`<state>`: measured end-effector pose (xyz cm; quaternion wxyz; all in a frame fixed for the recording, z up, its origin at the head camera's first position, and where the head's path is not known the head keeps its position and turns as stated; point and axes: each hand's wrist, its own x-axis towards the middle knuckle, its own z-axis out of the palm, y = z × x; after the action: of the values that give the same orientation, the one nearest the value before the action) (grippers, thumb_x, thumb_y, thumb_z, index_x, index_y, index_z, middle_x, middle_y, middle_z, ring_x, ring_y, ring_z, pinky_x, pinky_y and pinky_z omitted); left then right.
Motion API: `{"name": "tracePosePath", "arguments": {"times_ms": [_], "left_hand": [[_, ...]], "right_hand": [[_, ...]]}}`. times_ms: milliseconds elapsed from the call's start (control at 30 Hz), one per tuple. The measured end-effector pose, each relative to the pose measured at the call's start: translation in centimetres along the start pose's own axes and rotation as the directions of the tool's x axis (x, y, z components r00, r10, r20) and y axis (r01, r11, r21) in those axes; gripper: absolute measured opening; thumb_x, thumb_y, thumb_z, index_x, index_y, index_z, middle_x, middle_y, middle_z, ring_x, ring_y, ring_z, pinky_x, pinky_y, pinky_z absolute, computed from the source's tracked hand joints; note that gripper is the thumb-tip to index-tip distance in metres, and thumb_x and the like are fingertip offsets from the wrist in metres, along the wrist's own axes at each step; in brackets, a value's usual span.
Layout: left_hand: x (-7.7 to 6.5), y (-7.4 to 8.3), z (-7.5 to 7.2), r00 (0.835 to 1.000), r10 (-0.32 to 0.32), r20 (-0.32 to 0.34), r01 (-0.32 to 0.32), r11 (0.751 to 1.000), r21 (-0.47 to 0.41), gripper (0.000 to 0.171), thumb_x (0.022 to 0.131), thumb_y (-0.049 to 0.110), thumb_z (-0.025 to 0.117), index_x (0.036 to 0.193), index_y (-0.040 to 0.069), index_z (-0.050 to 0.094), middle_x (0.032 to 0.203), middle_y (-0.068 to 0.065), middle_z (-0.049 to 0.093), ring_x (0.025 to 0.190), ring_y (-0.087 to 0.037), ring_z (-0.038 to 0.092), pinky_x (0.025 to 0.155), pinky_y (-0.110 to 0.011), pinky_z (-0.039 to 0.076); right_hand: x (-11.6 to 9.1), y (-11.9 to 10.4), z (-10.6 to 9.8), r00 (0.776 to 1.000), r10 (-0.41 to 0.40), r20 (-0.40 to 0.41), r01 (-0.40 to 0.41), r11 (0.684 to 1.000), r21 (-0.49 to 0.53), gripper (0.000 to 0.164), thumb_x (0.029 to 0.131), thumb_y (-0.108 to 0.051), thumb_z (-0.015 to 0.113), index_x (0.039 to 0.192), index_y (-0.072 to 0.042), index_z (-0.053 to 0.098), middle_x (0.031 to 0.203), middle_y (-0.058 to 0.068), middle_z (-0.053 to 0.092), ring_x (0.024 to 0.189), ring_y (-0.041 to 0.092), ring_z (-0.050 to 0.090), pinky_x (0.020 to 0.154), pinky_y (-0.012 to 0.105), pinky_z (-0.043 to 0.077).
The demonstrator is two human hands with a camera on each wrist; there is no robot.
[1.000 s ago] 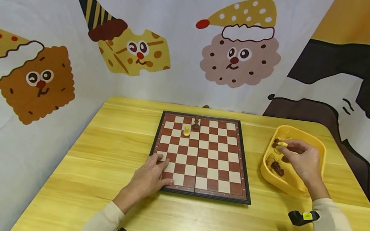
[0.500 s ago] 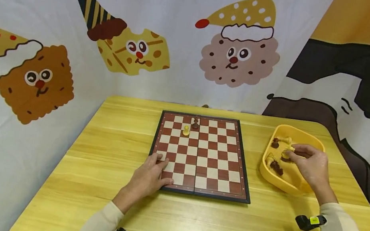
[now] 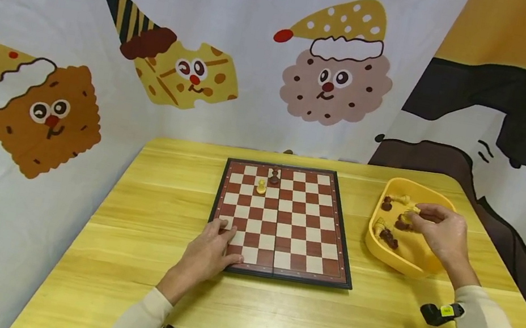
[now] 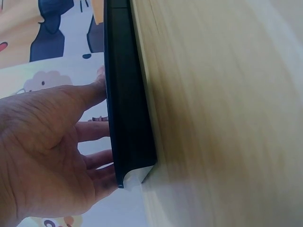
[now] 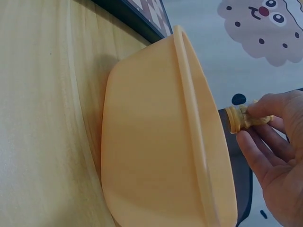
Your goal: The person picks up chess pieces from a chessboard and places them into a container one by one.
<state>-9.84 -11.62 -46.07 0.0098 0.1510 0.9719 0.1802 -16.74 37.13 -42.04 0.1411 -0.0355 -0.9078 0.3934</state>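
My left hand (image 3: 204, 251) rests its fingers on the near left corner of a brown-and-white chessboard (image 3: 306, 217). The left wrist view shows these fingers (image 4: 97, 131) reaching over the board's black side (image 4: 130, 94), extended and not gripping. A yellow pawn (image 3: 261, 188) and a dark chess piece (image 3: 274, 177) stand upright near the board's far edge. Over a yellow plastic bin (image 3: 392, 260), my right hand (image 3: 443, 235) pinches a yellow chess piece (image 5: 237, 119) between thumb and fingers. In the right wrist view the piece is above the bin's rim, partly covered by the fingers.
Several dark chess pieces (image 3: 389, 239) and yellow chess pieces (image 3: 399, 199) lie loose inside the bin. Board and bin sit apart on a wooden table (image 3: 269, 320). A cartoon-printed curtain (image 3: 261, 43) hangs behind the table's far edge.
My right hand has shifted rightward over the bin with a yellow piece in its fingers, uncovering pieces at the bin's left. The left hand stays on the board. The head view has shifted slightly.
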Motion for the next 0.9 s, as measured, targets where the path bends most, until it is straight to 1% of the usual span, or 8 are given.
{"name": "tracePosePath", "arguments": {"times_ms": [133, 233, 300, 367, 467, 567, 733, 900], "left_hand": [[-0.2, -0.2, -0.1, 1.000, -0.006, -0.015, 0.006, 1.000, -0.010, 0.070, 0.090, 0.043, 0.077, 0.141, -0.001, 0.058, 0.146, -0.022, 0.044, 0.133, -0.036, 0.044, 0.094, -0.052, 0.052], [-0.3, -0.3, -0.1, 1.000, -0.006, -0.026, 0.005, 1.000, -0.017, 0.070, 0.090, 0.043, 0.077, 0.141, -0.002, 0.059, 0.146, -0.022, 0.044, 0.133, -0.037, 0.045, 0.094, -0.053, 0.052], [-0.4, -0.4, -0.1, 1.000, -0.006, -0.028, 0.006, 1.000, -0.020, 0.070, 0.090, 0.043, 0.078, 0.140, -0.002, 0.059, 0.145, -0.022, 0.045, 0.133, -0.037, 0.045, 0.094, -0.052, 0.052], [-0.5, -0.5, -0.1, 1.000, -0.004, -0.029, 0.004, 1.000, -0.022, 0.070, 0.090, 0.043, 0.077, 0.140, -0.002, 0.059, 0.145, -0.022, 0.045, 0.133, -0.037, 0.045, 0.094, -0.052, 0.052], [-0.7, -0.6, -0.1, 1.000, -0.003, -0.031, 0.002, 1.000, -0.021, 0.070, 0.090, 0.043, 0.077, 0.140, -0.002, 0.059, 0.145, -0.023, 0.044, 0.133, -0.037, 0.045, 0.095, -0.052, 0.052], [-0.7, -0.7, -0.3, 0.999, 0.001, -0.035, -0.001, 1.000, -0.013, 0.070, 0.090, 0.042, 0.078, 0.140, -0.002, 0.059, 0.145, -0.023, 0.045, 0.132, -0.038, 0.045, 0.096, -0.052, 0.051], [-0.4, -0.6, -0.4, 1.000, 0.008, -0.026, -0.008, 1.000, -0.013, 0.070, 0.090, 0.042, 0.078, 0.142, -0.001, 0.058, 0.145, -0.022, 0.044, 0.133, -0.037, 0.044, 0.097, -0.052, 0.051], [-0.2, -0.4, -0.2, 1.000, -0.001, -0.009, 0.001, 1.000, -0.023, 0.072, 0.091, 0.043, 0.076, 0.144, -0.001, 0.056, 0.147, -0.022, 0.043, 0.134, -0.037, 0.043, 0.099, -0.051, 0.050]], "right_hand": [[0.3, -0.4, 0.2, 0.999, -0.016, 0.033, 0.016, 1.000, 0.011, 0.042, 0.096, -0.027, 0.074, 0.122, 0.005, 0.067, 0.112, 0.024, 0.068, 0.077, -0.009, 0.059, 0.063, 0.010, 0.047], [0.4, -0.5, 0.3, 0.994, -0.048, 0.099, 0.044, 0.998, 0.041, 0.052, 0.097, -0.029, 0.072, 0.133, 0.007, 0.059, 0.125, 0.028, 0.062, 0.100, 0.014, 0.067, 0.069, 0.007, 0.045], [0.4, -0.4, 0.4, 0.988, -0.065, 0.137, 0.057, 0.997, 0.061, 0.058, 0.099, -0.031, 0.069, 0.139, 0.007, 0.053, 0.133, 0.030, 0.057, 0.115, 0.031, 0.061, 0.073, 0.005, 0.043], [0.2, -0.3, 0.4, 0.986, -0.072, 0.150, 0.060, 0.995, 0.079, 0.060, 0.101, -0.032, 0.067, 0.141, 0.008, 0.050, 0.137, 0.031, 0.053, 0.121, 0.040, 0.055, 0.075, 0.004, 0.042], [-0.1, -0.5, 0.4, 0.989, -0.078, 0.129, 0.067, 0.994, 0.088, 0.055, 0.103, -0.033, 0.063, 0.140, 0.007, 0.052, 0.136, 0.028, 0.054, 0.112, 0.013, 0.057, 0.075, 0.005, 0.042], [-0.5, -1.0, 0.5, 0.990, -0.093, 0.102, 0.081, 0.990, 0.114, 0.051, 0.104, -0.032, 0.061, 0.137, 0.006, 0.055, 0.128, 0.014, 0.059, 0.102, -0.007, 0.051, 0.074, 0.007, 0.044], [-1.2, -2.5, 1.3, 0.984, -0.153, 0.090, 0.128, 0.962, 0.241, 0.042, 0.104, -0.021, 0.063, 0.133, 0.009, 0.058, 0.113, -0.016, 0.064, 0.095, -0.004, 0.062, 0.073, 0.012, 0.052], [-1.6, -4.5, 3.2, 0.966, -0.240, 0.093, 0.194, 0.916, 0.352, 0.034, 0.103, -0.012, 0.063, 0.129, 0.009, 0.062, 0.111, -0.002, 0.073, 0.094, 0.004, 0.068, 0.075, 0.018, 0.056]]}}
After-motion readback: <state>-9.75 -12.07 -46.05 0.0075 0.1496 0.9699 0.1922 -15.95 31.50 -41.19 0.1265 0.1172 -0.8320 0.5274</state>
